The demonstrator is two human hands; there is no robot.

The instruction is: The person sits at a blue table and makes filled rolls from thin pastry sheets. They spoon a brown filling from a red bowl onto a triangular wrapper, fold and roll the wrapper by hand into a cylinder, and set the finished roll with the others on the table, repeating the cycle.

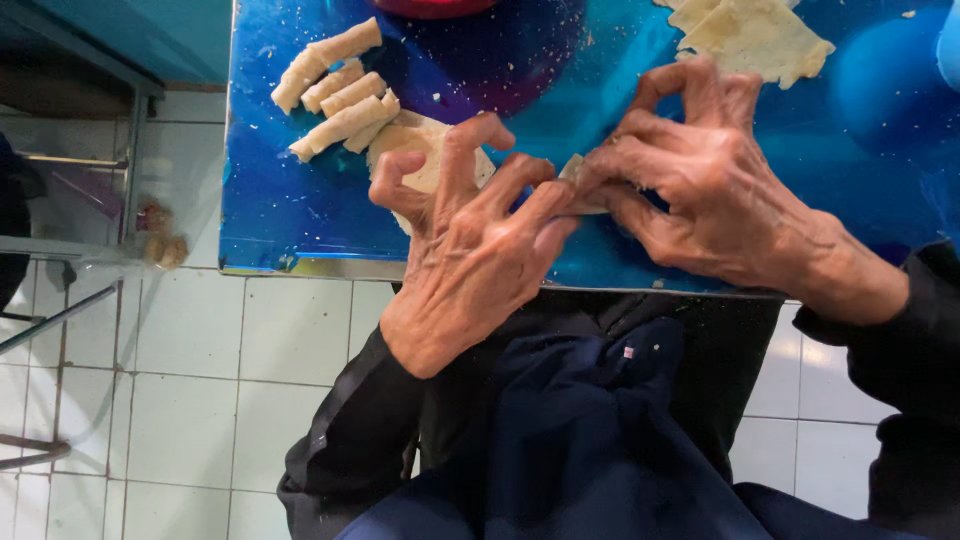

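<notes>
Left hand [465,270] and right hand [700,180] pinch one small pale dough piece [578,180] between fingertips, just off the blue tray [300,220]'s 6 o'clock edge; squeezed unevenly, the thin wrapper could tear; rolled sticks [335,85] lie at 10 o'clock

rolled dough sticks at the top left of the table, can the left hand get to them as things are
Probably yes, once freed. The rolled dough sticks lie in the open on the blue table, just beyond the left hand, nothing between. But that hand and the right hand are pinching a dough piece.
</notes>
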